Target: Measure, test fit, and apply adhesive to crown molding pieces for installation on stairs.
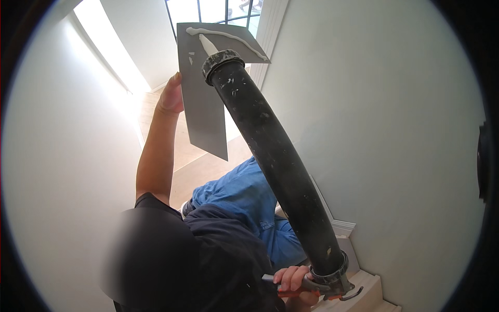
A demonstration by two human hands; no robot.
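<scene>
My left hand point(172, 94) grips the left edge of a flat grey angular panel point(205, 119), its fingers mostly hidden behind it. An off-white bead of adhesive point(228, 36) runs along the panel's upper part, with a few small flecks below its left end. My right hand point(292, 281) is closed round the handle of a caulking gun point(275, 145) with a long, scuffed black barrel. The barrel slants up to the left. Its pale nozzle point(208, 45) points at the panel just under the bead; whether the tip touches cannot be made out.
Plain pale walls point(390, 130) rise close on both sides. Light wooden steps point(364, 291) show at lower right, beside white skirting point(340, 227). Below the panel is a pale wood floor point(200, 161). A dark-framed window point(208, 10) lies beyond the panel.
</scene>
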